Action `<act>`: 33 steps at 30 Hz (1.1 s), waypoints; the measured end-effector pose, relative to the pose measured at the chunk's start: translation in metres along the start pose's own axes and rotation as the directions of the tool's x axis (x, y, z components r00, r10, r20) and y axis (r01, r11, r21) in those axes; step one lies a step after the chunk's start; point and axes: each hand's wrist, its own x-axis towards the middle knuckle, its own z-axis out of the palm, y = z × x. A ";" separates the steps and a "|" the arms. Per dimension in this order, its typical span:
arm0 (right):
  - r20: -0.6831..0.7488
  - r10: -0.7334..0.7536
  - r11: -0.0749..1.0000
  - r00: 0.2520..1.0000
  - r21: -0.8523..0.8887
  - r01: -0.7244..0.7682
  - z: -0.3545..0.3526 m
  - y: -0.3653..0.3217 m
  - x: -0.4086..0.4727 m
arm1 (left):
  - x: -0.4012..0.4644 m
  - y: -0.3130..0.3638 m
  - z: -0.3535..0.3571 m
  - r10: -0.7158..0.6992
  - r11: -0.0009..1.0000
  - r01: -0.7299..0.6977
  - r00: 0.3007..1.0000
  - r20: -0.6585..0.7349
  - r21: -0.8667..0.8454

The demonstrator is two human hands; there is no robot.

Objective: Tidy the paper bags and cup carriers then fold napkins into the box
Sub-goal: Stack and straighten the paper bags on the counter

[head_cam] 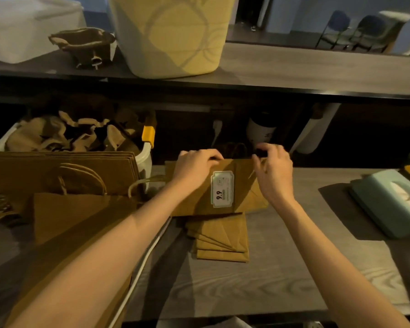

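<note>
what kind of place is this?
Likely a cafe or takeaway service counter: flat paper bags stacked on the counter, one with a price sticker, and a bin of cup carriers.

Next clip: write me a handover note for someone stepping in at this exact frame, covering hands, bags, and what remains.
Left hand grips the far edge of the labelled paper bag; right hand pinches the same edge.
That bag lies flat over a small stack of folded bags on the counter.
More flat handled bags are piled at left; cup carriers fill the white bin behind them.
Done: a few bags stacked.
Left: remaining bags, carriers, napkins into the tissue box.
</note>
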 end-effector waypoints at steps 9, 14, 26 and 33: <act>0.475 -0.059 0.996 0.878 0.092 0.017 0.002 0.017 -0.006 | 0.008 0.023 0.017 0.392 0.918 -0.381 0.913 -0.114 0.109; 0.442 0.372 0.839 0.816 0.216 -0.500 0.028 0.053 -0.021 | 0.001 0.002 0.032 0.172 0.978 -0.189 0.971 -0.163 -0.092; 0.445 0.696 0.571 0.563 0.131 -0.810 0.091 0.042 -0.040 | -0.016 -0.049 0.091 -0.552 0.724 0.631 0.772 0.316 -0.279; 0.575 0.707 0.305 0.412 0.278 -0.911 0.101 0.035 -0.020 | -0.005 -0.051 0.092 -0.638 0.573 0.752 0.658 0.399 -0.324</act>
